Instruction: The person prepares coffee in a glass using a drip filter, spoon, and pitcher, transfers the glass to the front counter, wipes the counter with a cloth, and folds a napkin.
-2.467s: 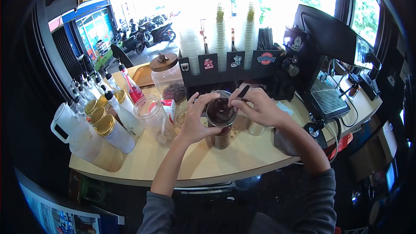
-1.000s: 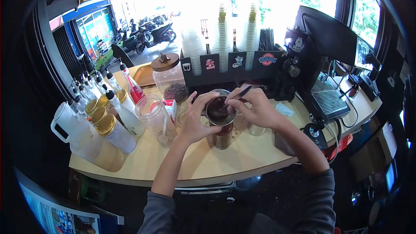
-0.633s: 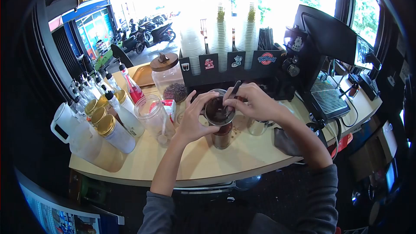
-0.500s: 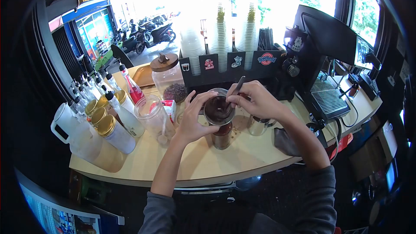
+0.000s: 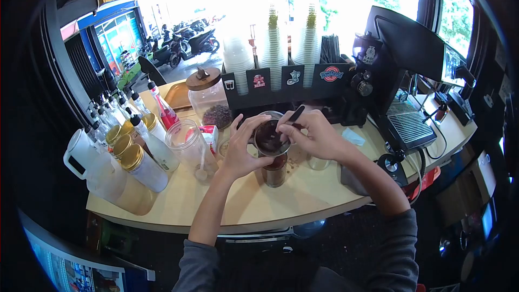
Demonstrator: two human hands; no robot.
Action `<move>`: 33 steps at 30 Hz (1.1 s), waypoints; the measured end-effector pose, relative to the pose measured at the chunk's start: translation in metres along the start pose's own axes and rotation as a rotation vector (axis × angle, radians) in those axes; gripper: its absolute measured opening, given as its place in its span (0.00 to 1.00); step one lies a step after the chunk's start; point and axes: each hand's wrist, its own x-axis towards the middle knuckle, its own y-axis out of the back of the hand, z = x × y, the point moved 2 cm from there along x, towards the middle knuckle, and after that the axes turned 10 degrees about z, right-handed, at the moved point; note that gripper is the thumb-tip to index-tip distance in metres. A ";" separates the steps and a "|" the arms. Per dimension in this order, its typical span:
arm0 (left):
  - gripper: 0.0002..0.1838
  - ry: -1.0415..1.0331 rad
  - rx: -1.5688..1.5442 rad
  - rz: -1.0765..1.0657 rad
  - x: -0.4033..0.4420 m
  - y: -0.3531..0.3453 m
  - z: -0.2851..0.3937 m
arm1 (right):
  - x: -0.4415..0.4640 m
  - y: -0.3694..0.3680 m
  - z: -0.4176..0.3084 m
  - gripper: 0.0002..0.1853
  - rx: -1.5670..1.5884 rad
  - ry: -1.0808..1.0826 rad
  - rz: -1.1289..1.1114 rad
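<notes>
My left hand [image 5: 241, 146] is closed around a metal cup [image 5: 261, 152] with dark brown contents, its mouth facing me. In my right hand [image 5: 316, 134] is a spoon [image 5: 295, 114], pinched by its dark handle, which slants up to the right. Its lower end reaches into the cup and is hidden there. Right below the cup stands a glass [image 5: 275, 176] holding a brown drink; the cup covers part of its top. An empty-looking clear glass [image 5: 319, 163] sits under my right forearm.
To the left are an open plastic jar [image 5: 186, 143] with a scoop, gold-lidded jars [image 5: 141, 167], a jug [image 5: 86, 154] and pump bottles [image 5: 111, 109]. A wooden-lidded jar [image 5: 208, 100] and stacked cups [image 5: 274, 54] line the back. An espresso machine [image 5: 397, 75] stands right.
My right hand has shifted slightly left and down over the cup, and the spoon handle leans further right. My left hand stays around the cup. A pale tissue now shows beside my right wrist.
</notes>
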 end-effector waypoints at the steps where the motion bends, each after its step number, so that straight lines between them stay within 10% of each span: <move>1: 0.45 0.001 0.000 -0.002 0.000 0.000 0.001 | 0.002 0.002 0.002 0.08 -0.010 -0.005 -0.006; 19: 0.43 0.116 0.028 0.094 -0.004 -0.003 0.004 | -0.015 0.009 0.019 0.07 0.458 -0.312 0.340; 33: 0.45 0.067 0.145 0.121 -0.003 -0.008 0.015 | -0.042 0.002 0.012 0.17 -0.388 0.482 0.159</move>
